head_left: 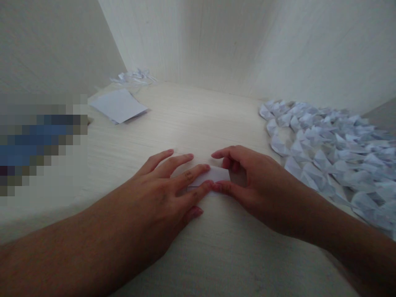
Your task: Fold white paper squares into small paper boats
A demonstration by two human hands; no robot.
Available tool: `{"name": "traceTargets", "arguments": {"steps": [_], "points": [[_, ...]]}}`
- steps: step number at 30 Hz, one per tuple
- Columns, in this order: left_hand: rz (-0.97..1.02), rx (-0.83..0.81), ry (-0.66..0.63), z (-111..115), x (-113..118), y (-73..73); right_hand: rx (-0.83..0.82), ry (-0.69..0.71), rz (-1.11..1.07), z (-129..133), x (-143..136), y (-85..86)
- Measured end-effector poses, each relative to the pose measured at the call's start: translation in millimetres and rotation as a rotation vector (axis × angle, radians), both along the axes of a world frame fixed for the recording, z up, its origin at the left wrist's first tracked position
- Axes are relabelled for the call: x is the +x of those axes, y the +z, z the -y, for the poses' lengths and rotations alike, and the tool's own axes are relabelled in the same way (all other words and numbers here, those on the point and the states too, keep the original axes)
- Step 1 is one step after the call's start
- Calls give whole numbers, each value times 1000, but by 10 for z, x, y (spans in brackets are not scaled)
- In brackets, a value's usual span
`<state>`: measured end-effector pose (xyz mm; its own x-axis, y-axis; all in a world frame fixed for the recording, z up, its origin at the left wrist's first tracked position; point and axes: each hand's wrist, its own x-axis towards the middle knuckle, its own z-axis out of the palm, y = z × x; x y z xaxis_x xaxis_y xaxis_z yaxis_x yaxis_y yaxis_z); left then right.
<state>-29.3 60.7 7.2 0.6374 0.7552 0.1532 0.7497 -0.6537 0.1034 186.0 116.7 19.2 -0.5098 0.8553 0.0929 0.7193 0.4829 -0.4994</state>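
A small folded piece of white paper (pixel 219 175) lies flat on the table in front of me. My left hand (pixel 173 187) is spread over its left part, with fingers apart and two fingertips pressing on the paper. From the other side, my right hand (pixel 247 173) reaches in; its thumb touches the paper's near edge beside a left fingertip. The right index finger is stretched out past the far edge, and the other right fingers are curled and partly hidden. The paper's left end is covered by my left hand.
A stack of white paper sheets (pixel 119 106) lies at the back left, with white paper scraps (pixel 134 76) behind it. Many folded white paper pieces (pixel 328 140) cover the right side. Panels (pixel 222 45) rise behind the pale table (pixel 198 111). A blurred-out patch hides the left edge.
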Motion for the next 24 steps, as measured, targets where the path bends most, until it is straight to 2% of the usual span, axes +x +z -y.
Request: {"name": "traceTargets", "arguments": {"steps": [5,13,24], "points": [[-10,-5,-9,-7,0,-5,-94,-51,-52,-14,-4,31],[0,16,-10,6,-33,-57,-72,-259,-86,72,-154,27],[79,26,37,4,20,-11,-18,-260,-193,88,-157,-56]]}}
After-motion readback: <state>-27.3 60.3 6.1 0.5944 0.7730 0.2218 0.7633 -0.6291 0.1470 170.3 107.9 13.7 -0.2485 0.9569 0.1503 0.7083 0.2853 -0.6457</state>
